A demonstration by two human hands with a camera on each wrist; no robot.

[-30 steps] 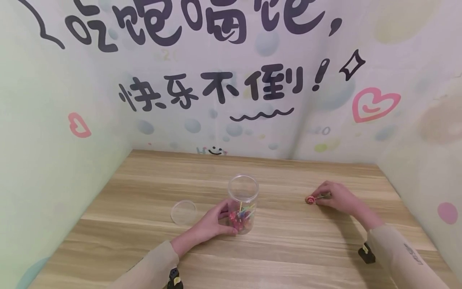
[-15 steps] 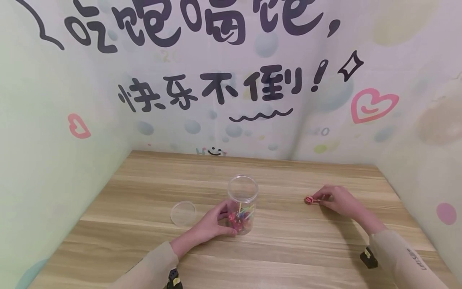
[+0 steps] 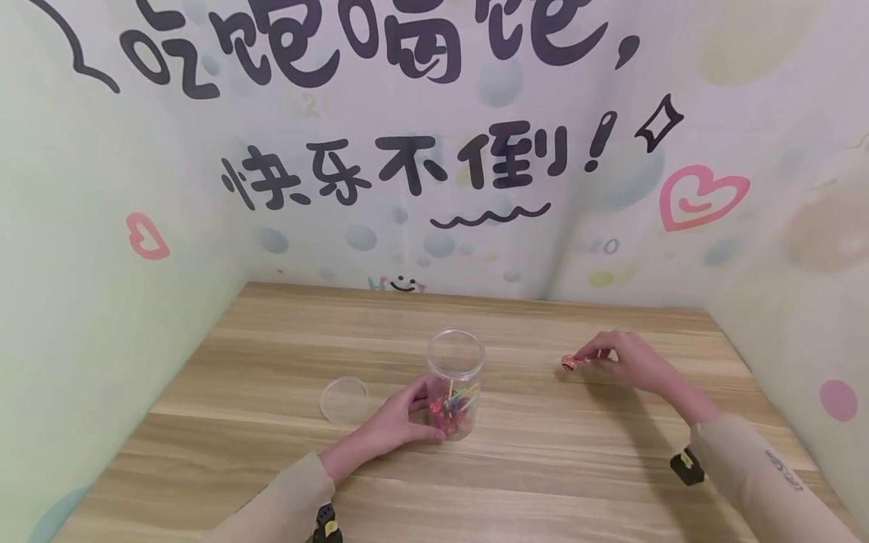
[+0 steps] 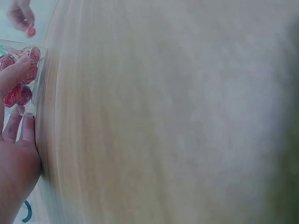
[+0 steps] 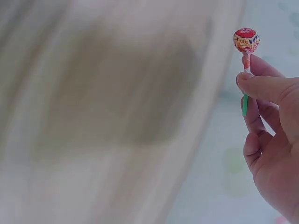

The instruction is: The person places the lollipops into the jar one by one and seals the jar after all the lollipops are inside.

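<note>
A clear plastic jar (image 3: 456, 369) stands upright and uncapped near the middle of the table, with several wrapped lollipops (image 3: 451, 413) at its bottom. My left hand (image 3: 396, 422) grips the jar low on its left side; in the left wrist view the thumb of that hand (image 4: 17, 154) lies across the jar's wall. To the right of the jar, my right hand (image 3: 631, 363) pinches a lollipop (image 3: 569, 363) by its stick. The right wrist view shows the red and yellow wrapped head of this lollipop (image 5: 246, 40) and its green stick between thumb and fingers.
A round clear lid (image 3: 344, 400) lies flat on the wooden table (image 3: 271, 339), left of the jar. Behind the table rises a printed wall (image 3: 380, 249), and side walls flank it.
My right hand has lifted the lollipop off the table and moved it slightly left, toward the jar. The left hand and the jar have stayed in place.
</note>
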